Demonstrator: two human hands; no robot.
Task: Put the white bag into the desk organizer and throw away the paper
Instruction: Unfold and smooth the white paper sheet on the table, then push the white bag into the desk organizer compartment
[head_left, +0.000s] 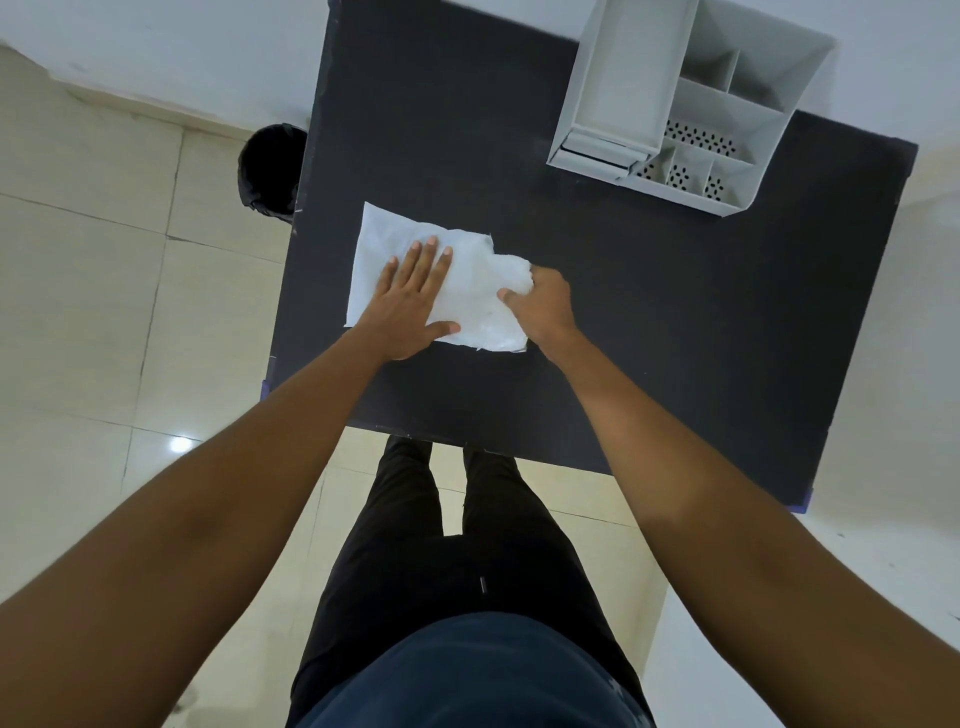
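Pressing my left hand (415, 296) flat, fingers spread, on paper (387, 244) at mid-table (649, 312). My right hand (540, 306) pinching white bag (488, 296) edge, bag lying over paper. Risk: thin bag tearing or dragging paper along if my flat palm slips. Desk organizer (727, 119) well apart; bin (272, 166) beside table.

I can't see the right hand's (540, 306) fingertips; they curl under the white bag's (488, 296) right end. My left hand (415, 296) covers where bag meets paper (379, 244). The tabletop's left edge hides part of the black bin (270, 166), and the frame's top edge crops the desk organizer (727, 109).
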